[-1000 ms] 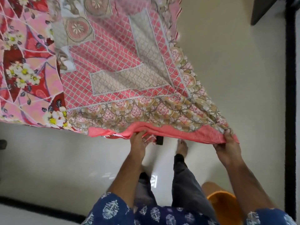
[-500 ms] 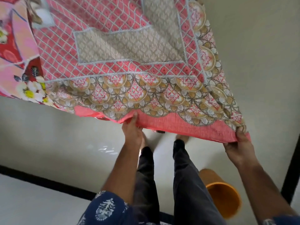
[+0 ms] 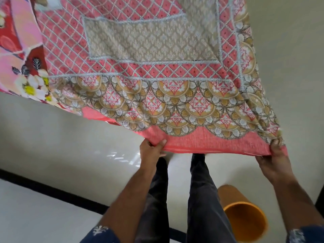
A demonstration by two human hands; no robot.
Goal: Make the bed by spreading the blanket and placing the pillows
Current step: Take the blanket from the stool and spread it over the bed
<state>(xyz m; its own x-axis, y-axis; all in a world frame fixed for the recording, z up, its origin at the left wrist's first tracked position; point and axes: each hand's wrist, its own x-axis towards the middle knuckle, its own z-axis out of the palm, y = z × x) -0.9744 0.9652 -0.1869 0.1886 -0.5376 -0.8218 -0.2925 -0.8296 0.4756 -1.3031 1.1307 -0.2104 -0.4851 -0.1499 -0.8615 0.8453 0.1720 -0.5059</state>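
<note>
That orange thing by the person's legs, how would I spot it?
Start at the big pink patterned blanket held out in front. Drop below its salmon hem to the person's dark trouser legs; just right stands an orange bucket, the only round, plain-coloured open container on the pale floor.

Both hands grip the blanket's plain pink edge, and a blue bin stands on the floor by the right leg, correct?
Not quite: the bin is orange, not blue, as the head view shows. Left hand and right hand do grip the blanket by its pink edge.
</note>
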